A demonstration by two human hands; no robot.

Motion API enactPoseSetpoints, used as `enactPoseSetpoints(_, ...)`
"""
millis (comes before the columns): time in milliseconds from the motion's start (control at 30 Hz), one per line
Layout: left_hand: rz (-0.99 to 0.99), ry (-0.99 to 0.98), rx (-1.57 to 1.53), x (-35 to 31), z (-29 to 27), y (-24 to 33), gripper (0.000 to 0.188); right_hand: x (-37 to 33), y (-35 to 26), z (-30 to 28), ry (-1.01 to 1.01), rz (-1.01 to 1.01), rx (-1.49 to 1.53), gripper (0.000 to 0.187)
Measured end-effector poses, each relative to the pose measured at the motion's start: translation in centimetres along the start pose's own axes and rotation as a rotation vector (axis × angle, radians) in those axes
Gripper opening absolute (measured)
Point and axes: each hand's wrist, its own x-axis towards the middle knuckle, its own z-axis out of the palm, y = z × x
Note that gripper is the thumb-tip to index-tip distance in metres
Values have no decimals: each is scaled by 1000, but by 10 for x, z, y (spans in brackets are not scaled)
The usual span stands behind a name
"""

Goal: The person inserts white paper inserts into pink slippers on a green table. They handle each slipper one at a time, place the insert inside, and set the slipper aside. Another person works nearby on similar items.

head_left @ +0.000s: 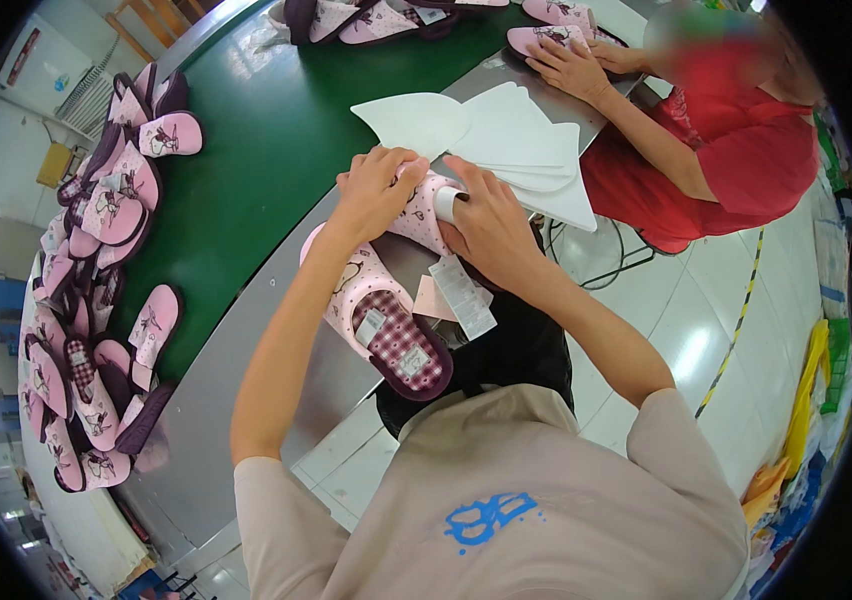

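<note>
Head view: left hand (378, 192) and right hand (496, 228) both clasp slipper (418, 222); likely light, soft, best held at its sides.

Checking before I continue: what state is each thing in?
Held slipper, between both hands, white piece showing at its opening
Left hand, gripping held slipper
Right hand, curled around held slipper's opening
Nearer slipper, upright, insole showing
White sheets, fanned, overlapping
Paper tag, outside the slippers
Slipper pile, jumbled, some tipped
</note>
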Motion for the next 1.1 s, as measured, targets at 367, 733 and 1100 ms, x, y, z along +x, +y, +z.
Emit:
enactPoseSetpoints(367, -54, 55, -11, -2, -1, 4, 56, 22, 5, 32, -79, -90, -6, 17)
enactPoseSetpoints(733, -97, 190, 67, -3, 6, -3, 38, -17, -23, -17, 20, 104, 244, 32)
enactPoseSetpoints(1100, -107, 299, 63, -5, 11, -10, 34, -9, -58, 16, 59, 283, 260, 28)
